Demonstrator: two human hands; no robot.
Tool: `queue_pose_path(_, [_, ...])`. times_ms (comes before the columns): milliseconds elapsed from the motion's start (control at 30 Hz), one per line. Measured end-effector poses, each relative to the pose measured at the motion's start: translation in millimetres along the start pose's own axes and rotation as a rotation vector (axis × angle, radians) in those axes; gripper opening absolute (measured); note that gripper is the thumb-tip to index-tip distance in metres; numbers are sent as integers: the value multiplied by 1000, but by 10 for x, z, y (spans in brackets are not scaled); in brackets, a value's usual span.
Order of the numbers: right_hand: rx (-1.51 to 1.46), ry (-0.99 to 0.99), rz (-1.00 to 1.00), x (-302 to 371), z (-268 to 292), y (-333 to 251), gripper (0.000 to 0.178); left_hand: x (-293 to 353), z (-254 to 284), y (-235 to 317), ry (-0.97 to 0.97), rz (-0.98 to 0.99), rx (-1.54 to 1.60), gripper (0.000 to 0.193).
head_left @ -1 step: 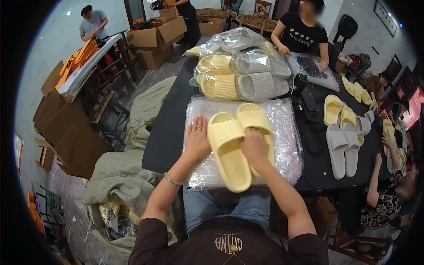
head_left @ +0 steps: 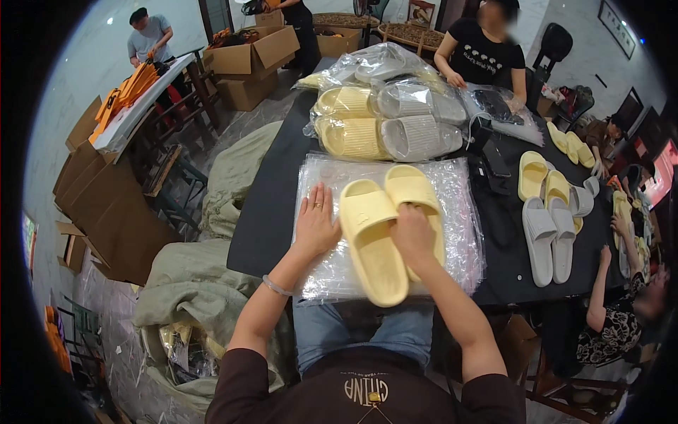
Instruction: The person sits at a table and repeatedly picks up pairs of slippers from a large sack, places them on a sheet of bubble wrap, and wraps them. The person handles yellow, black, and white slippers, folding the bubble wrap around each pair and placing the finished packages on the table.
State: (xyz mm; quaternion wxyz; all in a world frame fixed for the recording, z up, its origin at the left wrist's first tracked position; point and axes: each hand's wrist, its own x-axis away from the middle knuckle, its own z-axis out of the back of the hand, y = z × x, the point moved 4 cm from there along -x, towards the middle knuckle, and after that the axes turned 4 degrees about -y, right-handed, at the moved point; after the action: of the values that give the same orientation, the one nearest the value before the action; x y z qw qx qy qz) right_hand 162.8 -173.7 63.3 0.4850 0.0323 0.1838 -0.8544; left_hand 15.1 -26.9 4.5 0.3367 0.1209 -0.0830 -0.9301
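Note:
A pair of yellow slide slippers [head_left: 378, 249] lies over a stack of clear plastic bags [head_left: 459, 233] at the table's near edge. The fingers of my right hand [head_left: 414, 237] are closed on the pair where the two slippers meet, with the fingertips partly hidden by the straps. The left slipper's heel reaches past the near edge of the bags. My left hand [head_left: 317, 219] rests flat on the bags just left of the slippers, fingers stretched out and holding nothing.
Bagged yellow and grey slippers [head_left: 351, 137] are piled beyond the bag stack. Loose grey slippers [head_left: 539, 240] and yellow ones [head_left: 532, 175] lie to the right on the black table [head_left: 258, 233]. A co-worker [head_left: 487, 56] handles a plastic bag across the table. A green sack [head_left: 191, 283] stands at left.
My right hand and the yellow slippers have shifted slightly to the right. My left hand stays almost where it was on the bags.

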Motion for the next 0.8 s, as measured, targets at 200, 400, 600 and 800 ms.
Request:
queue_pose_path(200, [99, 80, -233, 31, 171, 768, 19, 22, 21, -26, 25, -13, 33, 74])
queue_pose_path(400, [63, 212, -192, 90, 11, 975, 22, -187, 250, -252, 320, -33, 313, 60])
queue_pose_path(600, [21, 201, -221, 82, -16, 990, 23, -704, 597, -485, 456, 158, 293, 29])
queue_pose_path(800, [28, 211, -207, 123, -12, 974, 24, -904, 467, -635, 526, 324, 678, 24])
